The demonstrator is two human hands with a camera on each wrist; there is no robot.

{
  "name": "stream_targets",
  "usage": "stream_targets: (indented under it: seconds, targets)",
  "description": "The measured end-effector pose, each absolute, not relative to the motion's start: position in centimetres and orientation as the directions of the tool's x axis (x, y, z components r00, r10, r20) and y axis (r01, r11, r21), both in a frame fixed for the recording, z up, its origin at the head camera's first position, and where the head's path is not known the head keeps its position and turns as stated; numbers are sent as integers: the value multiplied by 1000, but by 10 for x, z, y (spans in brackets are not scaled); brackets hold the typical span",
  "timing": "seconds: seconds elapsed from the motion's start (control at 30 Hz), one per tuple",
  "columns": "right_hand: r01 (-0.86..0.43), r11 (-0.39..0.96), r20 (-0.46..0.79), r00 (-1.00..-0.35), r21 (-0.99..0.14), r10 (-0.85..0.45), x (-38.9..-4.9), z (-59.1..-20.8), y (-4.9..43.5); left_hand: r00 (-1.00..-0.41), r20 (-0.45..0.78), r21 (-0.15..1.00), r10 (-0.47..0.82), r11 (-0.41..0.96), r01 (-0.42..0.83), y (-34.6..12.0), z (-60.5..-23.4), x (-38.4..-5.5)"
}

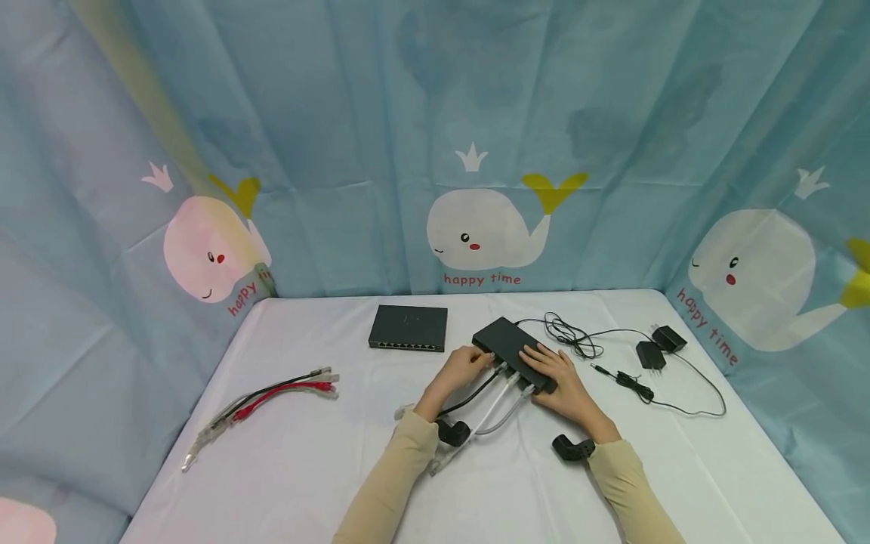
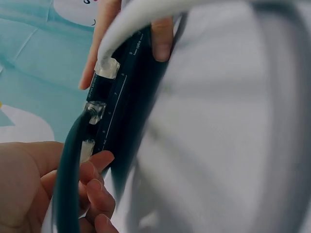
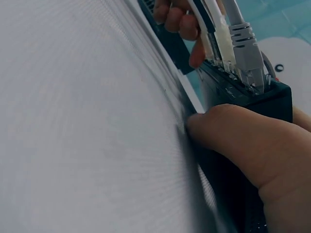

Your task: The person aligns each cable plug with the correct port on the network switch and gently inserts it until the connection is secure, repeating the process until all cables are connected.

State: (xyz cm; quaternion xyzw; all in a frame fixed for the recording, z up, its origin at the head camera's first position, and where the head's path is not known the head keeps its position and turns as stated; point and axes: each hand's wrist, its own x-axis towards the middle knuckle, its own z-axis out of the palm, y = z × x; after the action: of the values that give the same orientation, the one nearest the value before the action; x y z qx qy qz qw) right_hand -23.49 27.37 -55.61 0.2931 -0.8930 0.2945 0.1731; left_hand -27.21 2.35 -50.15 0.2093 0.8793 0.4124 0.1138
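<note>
My right hand [image 1: 569, 389] grips a black network switch [image 1: 504, 341] at its right end, fingers over the top and thumb [image 3: 228, 124] underneath. The switch is tilted with its port side towards me. At the port row's left end my left hand [image 1: 462, 368] pinches a clear plug [image 2: 87, 149] of a pale Ethernet cable, fingertips right at the port. Beside it a black cable [image 2: 68, 170], a white cable [image 1: 499, 400] and a grey cable with a ribbed boot [image 3: 247, 46] sit plugged in. Their loose ends hang towards me, partly behind the left wrist.
Another black switch [image 1: 408, 326] lies at the back middle. A bundle of black, red and grey cables [image 1: 261, 400] lies at left. Black power adapters [image 1: 650, 355] and their coiled cord [image 1: 574, 336] lie at right. A printed curtain [image 1: 340, 151] surrounds the white table [image 1: 306, 468].
</note>
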Motion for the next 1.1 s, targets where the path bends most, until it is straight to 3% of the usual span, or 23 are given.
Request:
stream_targets:
  seconds: [0.27,1.1]
  targets:
    - [-658,633,507,-740,-408,-442,-234,-559,274,-892,11,743,453,593,310,13,-502,-262]
    - [-661,627,507,-738,-412,-445,-236,-557,274,-887,33,744,461,581,330,-34,-498,-247]
